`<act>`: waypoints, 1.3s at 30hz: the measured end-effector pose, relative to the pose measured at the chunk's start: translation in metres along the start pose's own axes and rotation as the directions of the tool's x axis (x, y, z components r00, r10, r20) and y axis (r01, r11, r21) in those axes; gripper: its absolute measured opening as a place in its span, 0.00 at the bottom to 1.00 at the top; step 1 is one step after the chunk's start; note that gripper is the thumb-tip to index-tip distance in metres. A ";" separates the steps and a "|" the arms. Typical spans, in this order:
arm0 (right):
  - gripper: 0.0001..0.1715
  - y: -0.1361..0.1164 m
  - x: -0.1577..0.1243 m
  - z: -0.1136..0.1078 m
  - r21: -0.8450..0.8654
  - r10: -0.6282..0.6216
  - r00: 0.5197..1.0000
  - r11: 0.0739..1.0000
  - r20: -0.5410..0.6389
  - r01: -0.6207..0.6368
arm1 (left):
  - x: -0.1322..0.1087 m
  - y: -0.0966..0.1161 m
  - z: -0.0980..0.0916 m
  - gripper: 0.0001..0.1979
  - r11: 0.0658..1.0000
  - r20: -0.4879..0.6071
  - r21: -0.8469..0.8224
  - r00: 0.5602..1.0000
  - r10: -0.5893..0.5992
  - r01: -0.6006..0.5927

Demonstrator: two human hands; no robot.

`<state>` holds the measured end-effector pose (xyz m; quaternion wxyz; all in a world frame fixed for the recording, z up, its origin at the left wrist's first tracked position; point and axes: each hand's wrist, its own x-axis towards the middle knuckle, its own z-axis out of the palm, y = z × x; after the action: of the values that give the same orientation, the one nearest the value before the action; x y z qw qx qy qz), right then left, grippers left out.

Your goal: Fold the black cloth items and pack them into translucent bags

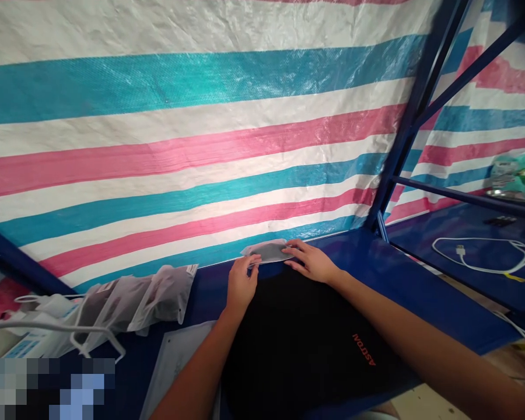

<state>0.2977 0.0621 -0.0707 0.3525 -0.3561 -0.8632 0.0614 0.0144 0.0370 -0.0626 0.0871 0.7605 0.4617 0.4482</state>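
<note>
A small clear plastic pouch point(269, 251) with a dark item inside lies at the back of the blue table point(367, 262), against the striped tarp. My left hand point(241, 284) pinches the pouch's left end between thumb and fingers. My right hand point(311, 261) rests on its right end with fingers curled over the edge. Both hands reach across a black mat point(301, 344) with orange lettering.
A row of similar clear pouches point(135, 300) leans at the left, beside white cables and a box point(35, 335). A flat white bag point(175, 361) lies by my left forearm. A white USB cable point(485, 254) lies on the right table behind a blue metal frame point(402, 140).
</note>
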 end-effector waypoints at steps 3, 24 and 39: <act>0.18 0.004 -0.008 -0.002 0.004 0.011 1.000 1.000 -0.007 -0.011 | -0.001 0.001 0.000 0.13 0.998 -0.034 -0.058 0.999 -0.021 0.019; 0.11 -0.043 0.006 0.006 0.082 -0.290 0.957 0.953 -0.024 0.291 | -0.007 0.004 0.010 0.17 0.946 0.098 -0.045 0.941 0.323 -0.320; 0.10 -0.019 0.010 -0.010 -0.004 -0.182 0.983 0.983 -0.010 0.181 | -0.002 0.008 0.008 0.06 0.986 -0.061 -0.026 0.985 0.161 -0.163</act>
<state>0.2883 0.0526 -0.0510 0.3606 -0.2769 -0.8903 0.0256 0.0252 0.0335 -0.0640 0.0484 0.7807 0.3938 0.4828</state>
